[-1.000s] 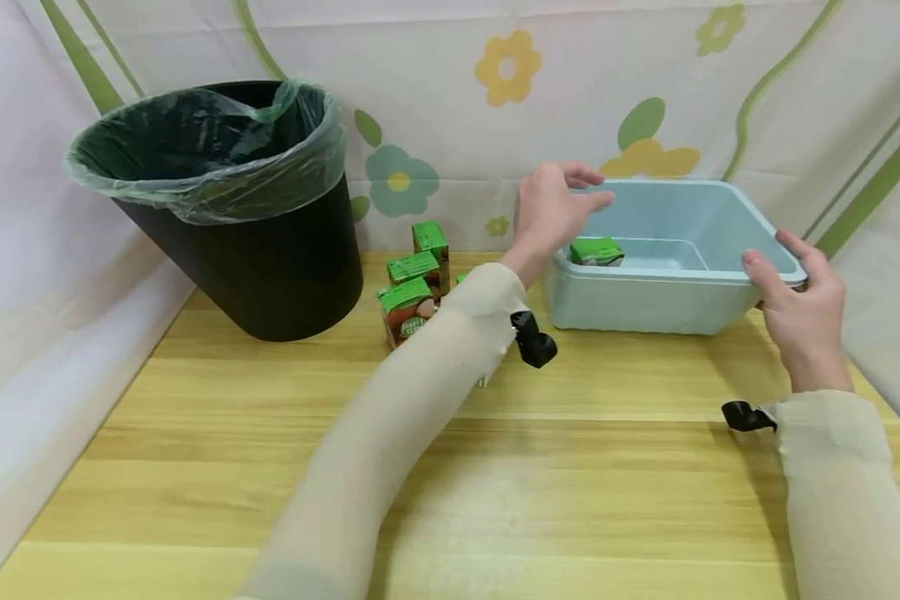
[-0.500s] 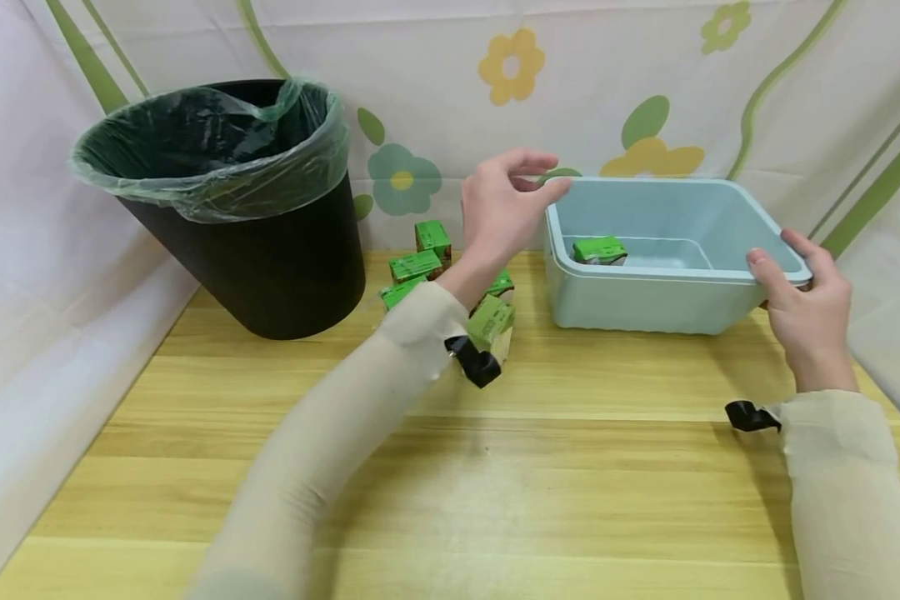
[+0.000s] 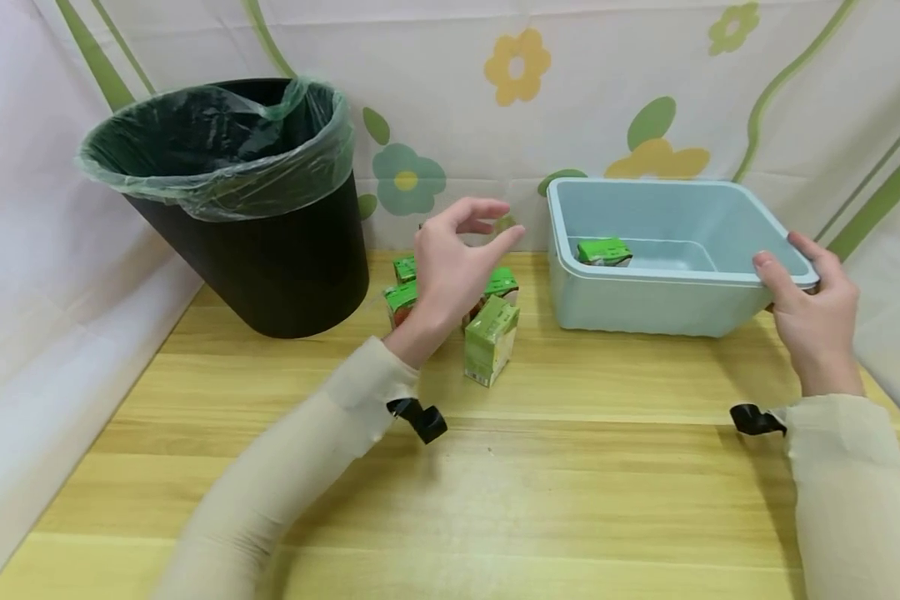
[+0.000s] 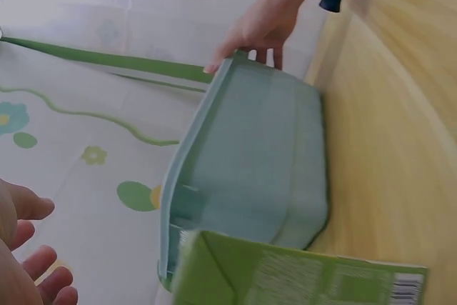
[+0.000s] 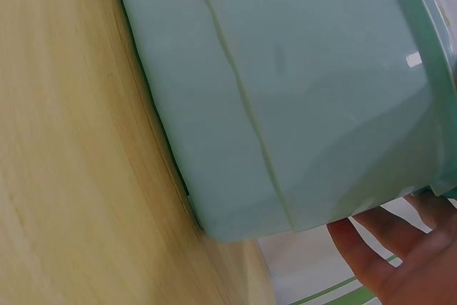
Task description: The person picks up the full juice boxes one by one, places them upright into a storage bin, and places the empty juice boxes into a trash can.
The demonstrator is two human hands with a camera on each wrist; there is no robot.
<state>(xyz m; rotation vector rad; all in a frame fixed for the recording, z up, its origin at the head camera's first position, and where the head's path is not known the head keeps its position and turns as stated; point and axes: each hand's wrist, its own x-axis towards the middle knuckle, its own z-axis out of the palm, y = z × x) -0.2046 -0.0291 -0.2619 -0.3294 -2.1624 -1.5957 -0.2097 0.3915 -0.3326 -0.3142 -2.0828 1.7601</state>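
Observation:
My left hand (image 3: pixel 452 271) hovers over a cluster of small drink cartons, thumb and fingers loosely curved and holding nothing. A lighter green carton (image 3: pixel 489 343) stands upright at the front of the group, large in the left wrist view. Behind it is a bright green-topped carton (image 3: pixel 502 283); a red-sided carton (image 3: pixel 401 304) is left of the hand, which partly hides the rest. My right hand (image 3: pixel 821 321) grips the right rim of a pale blue plastic bin (image 3: pixel 637 304), thumb on top and fingers beneath. One green-topped carton (image 3: pixel 604 252) lies inside, near the bin's left end.
A black trash can (image 3: pixel 270 267) with a translucent green liner (image 3: pixel 285 196) stands at the back left. Behind everything hangs a white curtain (image 3: pixel 450 100) with printed flowers. The wooden table (image 3: pixel 570 483) extends in front of the cartons and the bin.
My left hand has moved left and down from the bin's left rim to above the carton cluster, uncovering the lighter green carton. My right hand stays on the bin's rim.

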